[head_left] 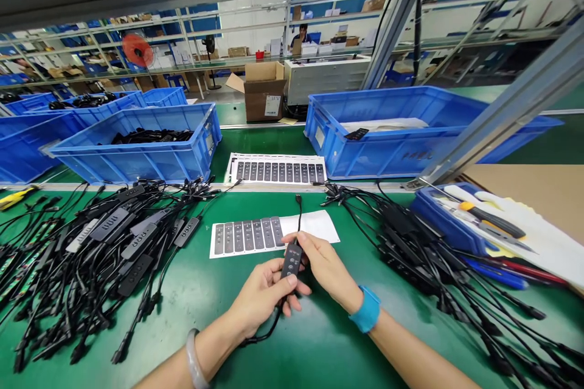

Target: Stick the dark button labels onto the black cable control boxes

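Observation:
A small black inline controller (pixel 292 260) with a cable at each end is held over the green mat in both my hands. My left hand (pixel 262 295) wraps its lower end, fingers closed around it. My right hand (pixel 322 267) pinches its upper part, thumb on its face. Just beyond lies a white sticker sheet (pixel 274 233) with a row of grey button labels on its left half and bare backing on the right. A second, full label sheet (pixel 277 169) lies farther back.
A heap of black controllers with cables (pixel 91 255) covers the left of the mat, another heap (pixel 433 255) the right. Blue bins (pixel 141 146) (pixel 410 127) stand behind. A small blue tray with tools (pixel 474 219) sits at right. A person sits far back.

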`<state>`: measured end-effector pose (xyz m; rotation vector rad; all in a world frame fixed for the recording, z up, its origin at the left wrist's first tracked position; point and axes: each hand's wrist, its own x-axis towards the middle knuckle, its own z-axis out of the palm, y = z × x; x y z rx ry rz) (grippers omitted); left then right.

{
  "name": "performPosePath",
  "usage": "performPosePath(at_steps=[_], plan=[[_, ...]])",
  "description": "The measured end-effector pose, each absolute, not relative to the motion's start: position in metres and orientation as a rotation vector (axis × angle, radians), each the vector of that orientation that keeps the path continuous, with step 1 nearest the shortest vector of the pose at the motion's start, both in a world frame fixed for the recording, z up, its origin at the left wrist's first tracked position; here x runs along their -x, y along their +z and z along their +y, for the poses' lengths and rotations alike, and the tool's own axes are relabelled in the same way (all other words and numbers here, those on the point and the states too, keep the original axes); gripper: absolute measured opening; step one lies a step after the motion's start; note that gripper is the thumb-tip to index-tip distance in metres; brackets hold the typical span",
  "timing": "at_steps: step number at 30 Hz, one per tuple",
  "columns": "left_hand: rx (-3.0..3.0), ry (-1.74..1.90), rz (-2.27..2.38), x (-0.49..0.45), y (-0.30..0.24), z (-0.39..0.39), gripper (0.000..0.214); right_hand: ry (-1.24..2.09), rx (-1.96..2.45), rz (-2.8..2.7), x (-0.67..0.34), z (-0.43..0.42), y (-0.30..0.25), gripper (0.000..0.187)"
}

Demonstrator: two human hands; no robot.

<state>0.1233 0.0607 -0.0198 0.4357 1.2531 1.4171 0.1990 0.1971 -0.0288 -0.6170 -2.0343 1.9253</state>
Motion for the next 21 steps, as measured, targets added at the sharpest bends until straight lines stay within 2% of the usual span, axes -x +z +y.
performPosePath(at_steps=[5,11,15,19,21], plan=[[-0.370,1.469,1.279,-0.124,-0.024,0.063,0.064,1.815,0.492,-2.159,-0.203,0.191,-0.029,0.059],[-0.471,1.507,1.333,-0.125,-0.032,0.068,0.061,1.659,0.586,-2.226,-0.202,0.177,-0.032,0.056],[-0.610,1.389,1.340,-0.118,-0.027,0.064,0.058,1.493,0.555,-2.231,-0.199,0.195,-0.030,0.054],[-1.100,1.112,1.856,-0.100,-0.015,0.050,0.039,1.081,0.811,-2.284,-0.215,0.258,-0.018,0.056],[-1.338,0.835,2.187,-0.092,-0.009,0.045,0.040,0.922,0.930,-2.295,-0.233,0.295,-0.009,0.054]])
